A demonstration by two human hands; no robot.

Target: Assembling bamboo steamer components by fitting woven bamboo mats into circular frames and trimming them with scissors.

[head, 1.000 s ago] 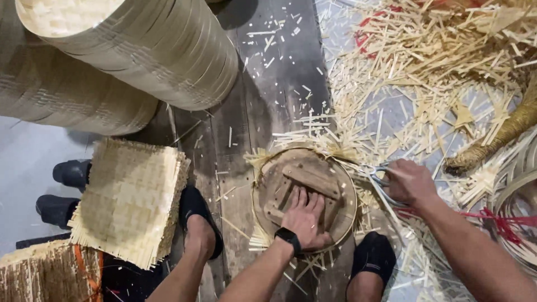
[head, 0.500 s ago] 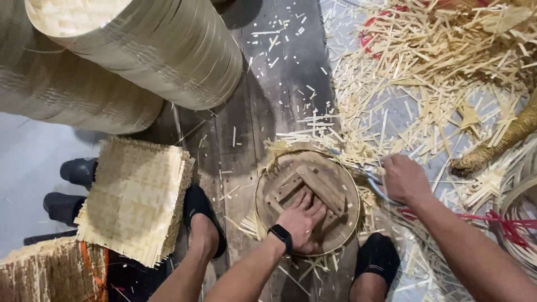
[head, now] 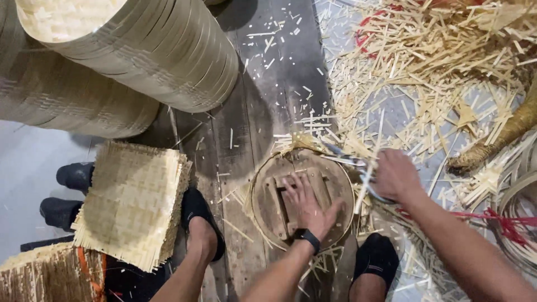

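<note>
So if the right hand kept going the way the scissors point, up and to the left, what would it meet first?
Probably the woven bamboo fringe sticking out past the round wooden form, right at the scissors tips held by the right hand. Beyond that lies bare plank floor with scattered chips. Depth is hard to judge.

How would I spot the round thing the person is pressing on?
Find the dark plank floor between the person's two black shoes. There lies a round wooden form with a thin hoop rim, under the left hand. Unlike the square woven mats beside it, it is circular, with wooden bars across its middle.
</note>
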